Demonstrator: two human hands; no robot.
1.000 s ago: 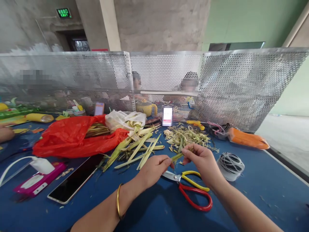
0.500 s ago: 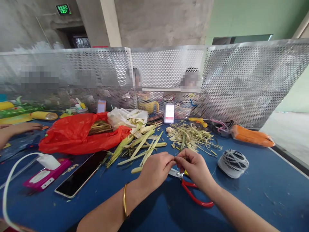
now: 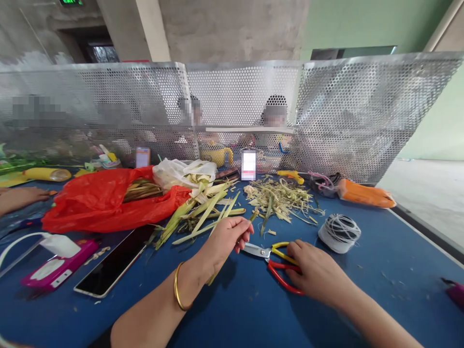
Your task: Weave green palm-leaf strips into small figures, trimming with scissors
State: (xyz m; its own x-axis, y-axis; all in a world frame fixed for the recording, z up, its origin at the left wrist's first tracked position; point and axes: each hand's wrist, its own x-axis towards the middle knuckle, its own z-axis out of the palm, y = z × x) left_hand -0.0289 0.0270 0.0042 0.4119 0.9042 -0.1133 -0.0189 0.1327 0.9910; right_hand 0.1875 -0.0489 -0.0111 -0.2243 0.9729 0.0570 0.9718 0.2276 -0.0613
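Observation:
My left hand [image 3: 230, 237], with a gold bangle at the wrist, is closed in a pinch on a thin plant strip [image 3: 254, 215]. One end of the strip pokes up past the fingertips, and a narrow tail shows below the hand. My right hand [image 3: 319, 270] has its fingers curled at the handles of the scissors [image 3: 270, 252], which lie on the blue table. One handle is red, the other yellow. The blades point left and end close beside my left fingers. Beyond my hands lies a heap of shredded trimmings [image 3: 282, 195]. Pale green leaf strips [image 3: 208, 212] are piled to its left.
A ball of grey cord [image 3: 340, 234] sits at right, with an orange packet [image 3: 366, 193] behind. A red plastic bag [image 3: 90, 198], a dark phone [image 3: 116, 263] and a magenta power strip [image 3: 60, 268] occupy the left. Another person's hand [image 3: 23, 198] is at far left. A perforated screen [image 3: 239, 89] spans the back.
My right hand has left the strip and moved down and right to the scissors' handles. My left hand keeps the strip. The camera view has shifted slightly.

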